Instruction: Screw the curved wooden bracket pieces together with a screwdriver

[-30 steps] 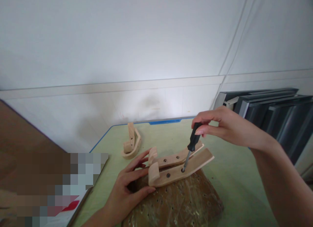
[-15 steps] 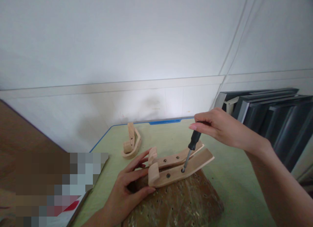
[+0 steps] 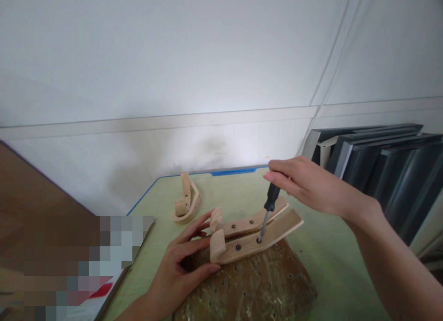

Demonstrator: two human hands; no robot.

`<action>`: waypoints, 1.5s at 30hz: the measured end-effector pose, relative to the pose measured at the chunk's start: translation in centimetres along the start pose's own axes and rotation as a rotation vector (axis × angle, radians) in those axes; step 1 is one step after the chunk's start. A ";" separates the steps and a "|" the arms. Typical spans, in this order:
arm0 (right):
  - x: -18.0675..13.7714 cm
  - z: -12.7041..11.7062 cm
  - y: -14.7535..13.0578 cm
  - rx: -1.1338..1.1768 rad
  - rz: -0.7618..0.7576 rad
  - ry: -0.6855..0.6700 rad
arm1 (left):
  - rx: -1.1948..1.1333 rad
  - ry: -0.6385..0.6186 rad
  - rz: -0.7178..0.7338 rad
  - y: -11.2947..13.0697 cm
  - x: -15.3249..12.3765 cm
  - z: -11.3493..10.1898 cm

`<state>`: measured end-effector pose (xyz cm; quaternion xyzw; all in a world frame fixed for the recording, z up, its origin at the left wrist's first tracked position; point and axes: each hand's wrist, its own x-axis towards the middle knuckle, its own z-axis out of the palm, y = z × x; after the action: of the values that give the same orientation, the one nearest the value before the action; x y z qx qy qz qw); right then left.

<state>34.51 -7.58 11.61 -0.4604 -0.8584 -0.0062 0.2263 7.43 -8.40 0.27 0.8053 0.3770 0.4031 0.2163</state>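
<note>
Right hand (image 3: 304, 185): clamped on black-handled screwdriver (image 3: 268, 210), tip in near curved pale wooden bracket (image 3: 251, 240)
Left hand (image 3: 182, 265): fingers spread, bracing bracket's end
Bracket: on brown perforated block (image 3: 249, 288), green table (image 3: 325, 247)

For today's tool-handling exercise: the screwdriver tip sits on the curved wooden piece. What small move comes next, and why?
Probably the right hand twists the screwdriver: its tip sits in a screw hole of the curved wooden piece, which the left hand braces on the brown block.

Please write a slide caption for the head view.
Right hand holds a screwdriver, tip in a curved wooden part steadied by the left hand on a brown pad.
</note>
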 end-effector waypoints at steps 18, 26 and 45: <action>-0.9 -1.7 0.1 0.508 -0.180 -0.135 | -0.025 -0.004 0.004 -0.3 -0.2 -0.1; -1.0 -2.3 0.2 0.520 -0.206 -0.124 | -0.028 -0.005 0.001 -0.2 -0.1 0.0; -0.7 -1.7 0.0 0.321 -0.160 -0.072 | -0.001 -0.009 0.021 -0.3 -0.1 0.0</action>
<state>35.51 -8.53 12.90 -0.3483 -0.8898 0.1295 0.2649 7.28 -8.28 0.03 0.8108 0.3676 0.4019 0.2143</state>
